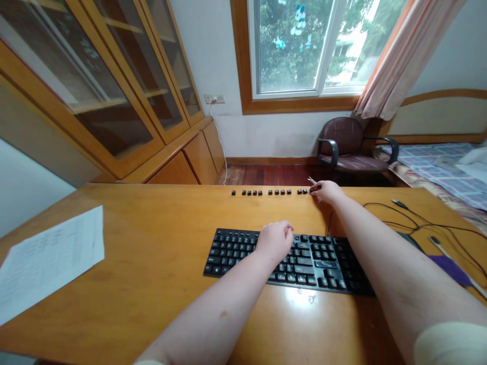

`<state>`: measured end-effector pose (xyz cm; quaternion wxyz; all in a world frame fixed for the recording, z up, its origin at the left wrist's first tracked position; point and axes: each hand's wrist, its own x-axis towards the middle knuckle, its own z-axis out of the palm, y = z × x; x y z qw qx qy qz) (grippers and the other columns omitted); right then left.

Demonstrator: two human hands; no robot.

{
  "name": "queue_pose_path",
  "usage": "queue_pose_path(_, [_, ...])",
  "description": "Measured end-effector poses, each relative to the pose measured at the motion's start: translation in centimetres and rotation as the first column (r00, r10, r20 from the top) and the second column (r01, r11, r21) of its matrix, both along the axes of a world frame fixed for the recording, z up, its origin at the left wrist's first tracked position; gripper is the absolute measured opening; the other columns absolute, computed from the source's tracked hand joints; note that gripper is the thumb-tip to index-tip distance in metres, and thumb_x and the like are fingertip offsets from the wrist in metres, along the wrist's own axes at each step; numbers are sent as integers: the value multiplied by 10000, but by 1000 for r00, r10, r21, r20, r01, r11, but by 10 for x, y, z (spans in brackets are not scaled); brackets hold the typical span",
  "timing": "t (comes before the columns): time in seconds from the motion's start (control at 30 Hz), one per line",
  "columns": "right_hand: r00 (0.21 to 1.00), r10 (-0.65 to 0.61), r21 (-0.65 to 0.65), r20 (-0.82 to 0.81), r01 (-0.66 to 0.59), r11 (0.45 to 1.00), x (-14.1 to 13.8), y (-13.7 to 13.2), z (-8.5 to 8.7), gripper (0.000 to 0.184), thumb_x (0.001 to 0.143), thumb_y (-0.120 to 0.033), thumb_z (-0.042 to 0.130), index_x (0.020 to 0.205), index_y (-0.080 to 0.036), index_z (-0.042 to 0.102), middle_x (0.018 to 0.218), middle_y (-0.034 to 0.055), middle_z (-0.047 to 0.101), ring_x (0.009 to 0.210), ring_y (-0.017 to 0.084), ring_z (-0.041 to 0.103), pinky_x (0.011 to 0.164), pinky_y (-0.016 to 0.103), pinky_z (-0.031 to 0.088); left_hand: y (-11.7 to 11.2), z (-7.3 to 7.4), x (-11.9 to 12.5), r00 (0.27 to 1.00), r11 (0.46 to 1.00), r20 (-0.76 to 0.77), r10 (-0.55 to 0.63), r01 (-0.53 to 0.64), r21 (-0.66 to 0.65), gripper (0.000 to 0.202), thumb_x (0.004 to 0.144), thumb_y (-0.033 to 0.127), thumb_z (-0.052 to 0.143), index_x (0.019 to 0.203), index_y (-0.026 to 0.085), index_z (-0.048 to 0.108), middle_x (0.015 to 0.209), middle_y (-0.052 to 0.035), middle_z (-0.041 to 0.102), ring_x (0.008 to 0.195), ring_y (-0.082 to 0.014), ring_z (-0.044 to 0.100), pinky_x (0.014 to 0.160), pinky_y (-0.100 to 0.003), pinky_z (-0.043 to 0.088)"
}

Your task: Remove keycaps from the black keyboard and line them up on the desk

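Note:
A black keyboard [304, 261] lies across the desk in front of me. My left hand [274, 239] rests over its upper middle, fingers curled inward and pinched; whether anything is inside cannot be seen. At the desk's far edge, my right hand [327, 191] has its fingers closed around a thin silver wire keycap puller [312, 181], whose end sticks out to the left. A black keycap [311, 191] is at those fingertips, partly hidden. To its left, several loose keycaps [279, 192] form a spaced row along the far edge.
Printed paper sheets [57, 258] lie on the left of the wooden desk [152, 284]. On the right are a black cable with a USB plug [399, 204] and a purple item [451, 268]. A chair [346, 144] stands beyond the desk, near a bed [445, 157].

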<state>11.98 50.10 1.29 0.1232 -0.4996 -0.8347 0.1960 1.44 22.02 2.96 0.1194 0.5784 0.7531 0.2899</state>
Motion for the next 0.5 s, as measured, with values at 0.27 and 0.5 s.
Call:
queue_pose_path(0.27, [1000,22,13,21,-22,1000,0,0,0,257,623,-239,698,873,-183,722,781,56,681,672,178,600,573,252,401,0,1,0,1000,1000,2,2,-2,-12,244,841,222,431,915,231,663,887,-13,703,830,-179,628,779,-293,467])
queue_pose_path(0.5, [1000,20,-11,19,-20,1000,1,0,2,261,619,-230,699,876,-189,717,764,53,671,652,177,598,552,254,412,0,1,0,1000,1000,-5,8,-8,-9,232,835,213,448,908,235,668,866,-11,701,821,-179,627,793,-294,465])
